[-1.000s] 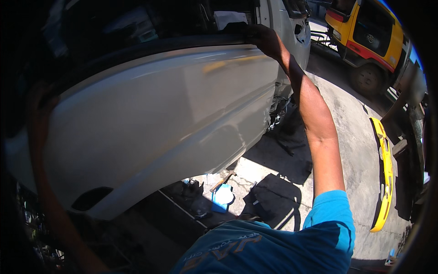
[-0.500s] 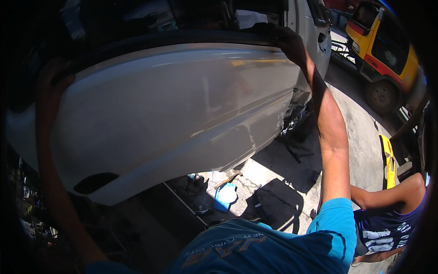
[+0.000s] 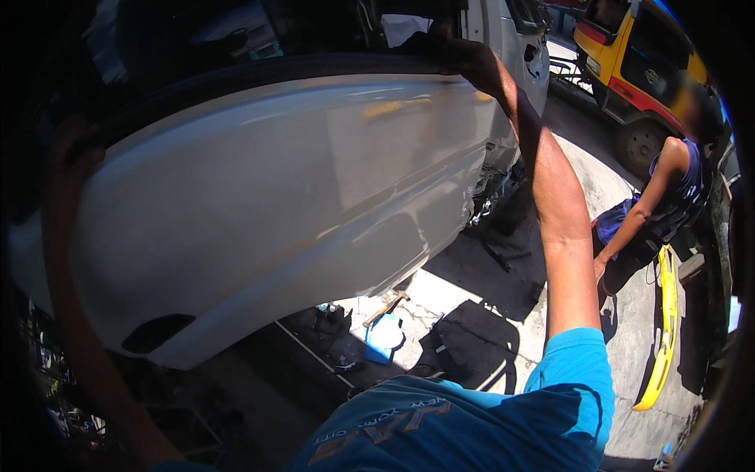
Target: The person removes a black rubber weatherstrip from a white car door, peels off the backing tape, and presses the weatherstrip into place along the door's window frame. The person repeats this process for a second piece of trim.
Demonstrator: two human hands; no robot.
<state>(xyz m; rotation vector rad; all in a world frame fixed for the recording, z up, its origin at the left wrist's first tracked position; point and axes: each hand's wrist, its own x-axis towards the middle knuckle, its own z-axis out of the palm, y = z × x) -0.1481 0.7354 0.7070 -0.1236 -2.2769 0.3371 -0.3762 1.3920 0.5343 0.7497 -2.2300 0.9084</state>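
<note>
A pale silver-white vehicle door (image 3: 291, 189) fills the middle and left of the view, with a dark handle recess (image 3: 157, 333) low on its left end. My right hand (image 3: 470, 64) is closed over the black trim (image 3: 275, 71) along the window edge, near the door's right end. At the far left, in deep shadow, my left hand (image 3: 75, 151) has its fingers curled over the same edge. Both arms are stretched out, one at each end of the door. Whether the door is joined to the vehicle body (image 3: 495, 47) behind it cannot be made out.
A hammer (image 3: 385, 310) lies by a blue-and-white item (image 3: 385, 337) on the concrete below the door. To the right, a co-worker (image 3: 668, 189) bends beside a long yellow bumper-like part (image 3: 667, 330). A yellow-and-red truck (image 3: 645, 71) stands at the far right.
The co-worker has moved from the lower right to farther off, uncovering more of the yellow part. The door and my hands sit slightly farther left in view; my grip looks the same.
</note>
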